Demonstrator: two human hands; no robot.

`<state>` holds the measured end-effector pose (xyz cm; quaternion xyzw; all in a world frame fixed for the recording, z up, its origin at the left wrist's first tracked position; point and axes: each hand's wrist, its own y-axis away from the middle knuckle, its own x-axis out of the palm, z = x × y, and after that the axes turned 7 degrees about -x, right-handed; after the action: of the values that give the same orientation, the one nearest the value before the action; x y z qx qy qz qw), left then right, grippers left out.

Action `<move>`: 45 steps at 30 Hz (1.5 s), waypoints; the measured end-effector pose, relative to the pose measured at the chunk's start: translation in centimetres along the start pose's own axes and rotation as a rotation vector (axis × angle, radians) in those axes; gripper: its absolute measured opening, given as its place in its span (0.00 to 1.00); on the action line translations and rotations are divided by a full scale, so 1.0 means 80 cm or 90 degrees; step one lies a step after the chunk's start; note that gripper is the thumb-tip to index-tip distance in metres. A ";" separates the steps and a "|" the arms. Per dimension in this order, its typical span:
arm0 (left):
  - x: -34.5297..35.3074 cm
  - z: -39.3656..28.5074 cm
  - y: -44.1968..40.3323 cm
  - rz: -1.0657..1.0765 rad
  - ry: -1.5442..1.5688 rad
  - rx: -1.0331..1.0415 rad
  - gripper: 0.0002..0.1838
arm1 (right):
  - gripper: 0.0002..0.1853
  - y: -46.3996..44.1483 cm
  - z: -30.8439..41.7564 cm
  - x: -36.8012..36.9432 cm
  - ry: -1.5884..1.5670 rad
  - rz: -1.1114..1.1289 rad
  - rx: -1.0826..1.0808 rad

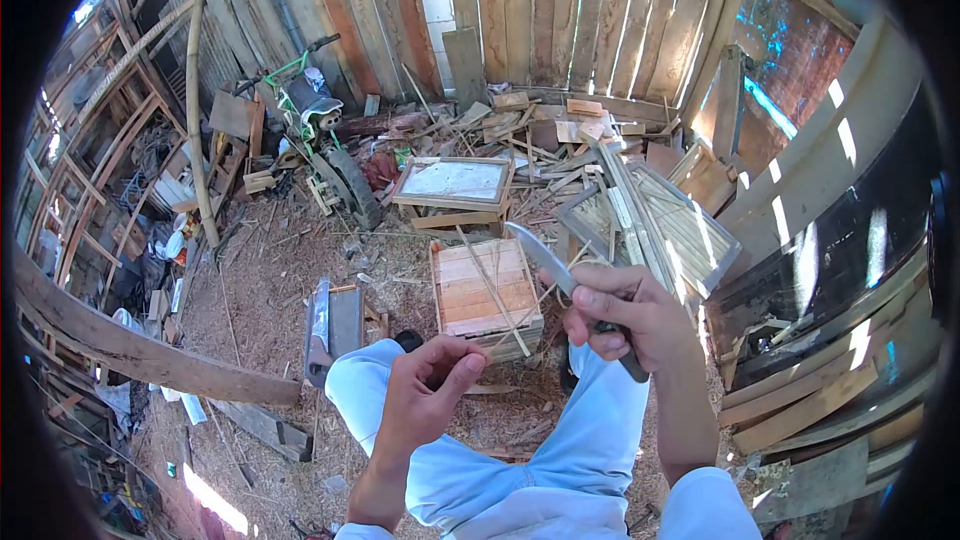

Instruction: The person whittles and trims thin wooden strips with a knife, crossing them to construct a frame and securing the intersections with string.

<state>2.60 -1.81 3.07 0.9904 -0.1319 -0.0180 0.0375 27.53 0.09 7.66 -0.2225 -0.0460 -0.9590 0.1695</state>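
Observation:
My right hand (620, 315) is closed round the dark handle of a knife (545, 258). Its bare, curved blade points up and to the left. A thin, pale curl shows by the fingers at the base of the blade. To the left, my left hand (435, 385) pinches thumb against fingers on what looks like the end of a thin wooden strip, mostly hidden. Between and beyond the hands stands a low wooden block or box (485, 280) with a slatted top. A long thin stick (490, 285) lies slantwise across it.
A grey tool or box (333, 325) sits by my left knee. Farther off are a framed panel (452, 183), a slatted frame (655, 220), scrap wood and a small green bike (320, 125). A curved plank (150, 350) crosses the left; stacked boards (810, 405) lie right.

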 end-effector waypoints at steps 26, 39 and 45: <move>-0.012 0.013 -0.004 0.008 0.082 -0.052 0.09 | 0.17 -0.011 -0.009 0.005 0.048 0.017 -0.017; -0.034 0.030 -0.011 0.040 0.129 -0.126 0.09 | 0.20 0.001 0.010 -0.013 0.135 -0.072 -0.066; -0.009 0.014 -0.010 0.006 0.025 -0.062 0.08 | 0.20 -0.012 -0.021 0.015 0.140 0.020 -0.021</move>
<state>2.04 -0.89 1.91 0.9869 -0.1346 -0.0048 0.0886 25.49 0.39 6.65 -0.1193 -0.0082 -0.9754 0.1850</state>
